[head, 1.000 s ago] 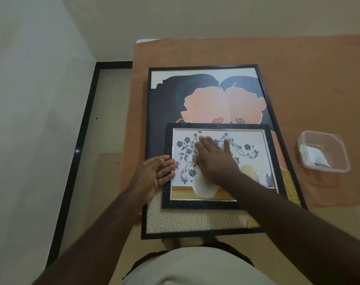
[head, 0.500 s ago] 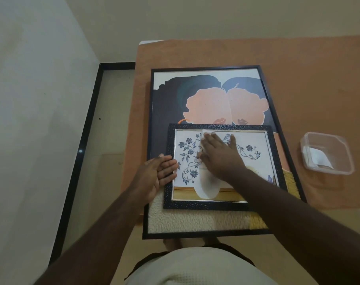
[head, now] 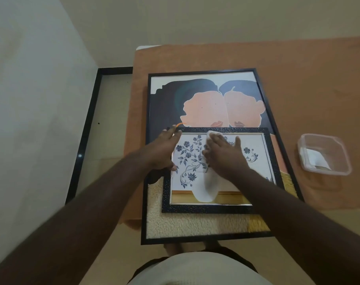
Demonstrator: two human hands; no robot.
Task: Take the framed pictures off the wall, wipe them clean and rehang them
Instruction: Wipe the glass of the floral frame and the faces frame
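small picture [head: 216,171], centre of the frame, lies on large picture [head: 206,95] | right hand [head: 224,155] presses cloth [head: 214,133] flat | left hand [head: 164,151] flat on its left edge | stiff, glass likely fragile; lift by both side rails

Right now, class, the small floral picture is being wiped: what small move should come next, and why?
Probably sweep the right hand and its white wipe rightward across the glass. The wipe sits at the top middle of the small frame, while the left hand steadies its left edge.
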